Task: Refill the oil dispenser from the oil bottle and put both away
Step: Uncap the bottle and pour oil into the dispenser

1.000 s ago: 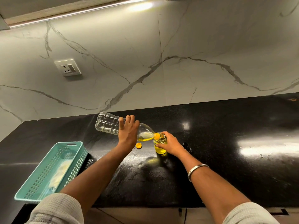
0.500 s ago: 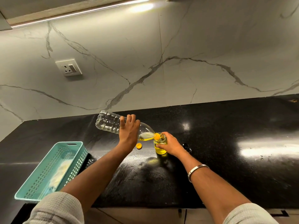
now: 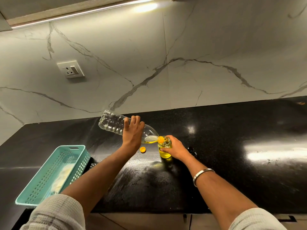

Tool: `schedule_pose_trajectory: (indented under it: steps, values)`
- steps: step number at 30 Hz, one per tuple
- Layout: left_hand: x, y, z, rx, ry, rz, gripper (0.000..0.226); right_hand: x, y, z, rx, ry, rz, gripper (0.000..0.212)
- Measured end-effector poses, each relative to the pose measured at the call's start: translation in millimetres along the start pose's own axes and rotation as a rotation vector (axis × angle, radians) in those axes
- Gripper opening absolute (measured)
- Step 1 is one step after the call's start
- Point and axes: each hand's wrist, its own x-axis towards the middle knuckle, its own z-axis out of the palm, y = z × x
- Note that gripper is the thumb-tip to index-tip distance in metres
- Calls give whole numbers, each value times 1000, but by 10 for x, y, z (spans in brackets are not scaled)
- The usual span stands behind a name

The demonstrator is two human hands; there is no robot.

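- Head view: the left hand (image 3: 132, 135) is wrapping its fingers round the middle of the bottle (image 3: 114, 124), tipping it neck-down toward the right, mouth at the rim of the dispenser (image 3: 164, 147).
- The right hand (image 3: 176, 149) is gripping the dispenser from its right side, steadying it on the counter (image 3: 232, 163), roughly mid-depth and left of centre.
- Only a little oil is pooling in the bottle's shoulder, so it is probably light now; thin clear plastic will likely dent under a hard squeeze, so the ribbed middle looks the safest hold.
- The dispenser is looking like glass: stiff, breakable, possibly oily and slippery near the rim, so low on the body is better.
- An orange cap (image 3: 142, 149) is lying on the counter just left of the dispenser.
- A basket (image 3: 78, 148) is sitting at the counter's front left edge.
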Motion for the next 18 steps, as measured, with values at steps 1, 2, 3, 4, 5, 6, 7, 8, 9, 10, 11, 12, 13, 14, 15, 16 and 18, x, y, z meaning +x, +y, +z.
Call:
schedule_pose_trajectory:
  steps: [1, 2, 3, 4, 5, 6, 7, 8, 9, 10, 11, 12, 13, 14, 15, 16, 18]
  values:
    - [0, -2, -5, 4, -2, 1, 48, 4, 2, 1, 0, 0, 2, 57]
    - [-1, -3, -9, 9, -4, 1, 49, 8, 3, 2, 0, 0, 5, 57]
    - [-1, -3, -12, 14, -5, 2, 49, 11, 4, 3, 0, 0, 5, 57]
    - [-1, -4, -12, 18, -4, 3, 49, 14, 6, 4, 0, 0, 4, 57]
    - [-2, -2, -12, 19, -2, 4, 49, 15, 9, 5, -2, -2, 2, 57]
    - [-1, 0, -10, 19, -1, 4, 50, 15, 11, 5, -4, -3, 0, 57]
    - [-1, 0, -9, 18, 0, 4, 50, 16, 14, 5, -6, -2, -1, 57]
    - [1, 0, -9, 18, 2, 5, 50, 17, 18, 6, -8, 0, -1, 57]
    - [3, -1, -6, 17, 5, 8, 49, 18, 21, 6, -7, 1, -1, 58]
    - [10, -2, -1, 14, 9, 11, 49, 17, 22, 7, -6, 1, 0, 58]
    - [15, -3, 6, 11, 12, 15, 49, 19, 22, 9, -4, 2, 0, 58]
    - [19, -3, 11, 11, 12, 17, 50, 21, 22, 9, -3, 2, 0, 58]
    - [22, -3, 13, 13, 12, 20, 50, 24, 23, 9, -1, 2, 0, 58]
    - [23, -3, 15, 13, 12, 21, 51, 26, 21, 9, 1, 0, 2, 58]
    - [24, -1, 18, 9, 11, 23, 51, 26, 20, 10, 2, -3, 4, 58]
    - [26, 1, 21, 6, 9, 25, 51, 28, 19, 10, 3, -4, 6, 58]
    - [28, 11, 20, 8, 8, 30, 52, 28, 21, 10, 5, -5, 7, 58]
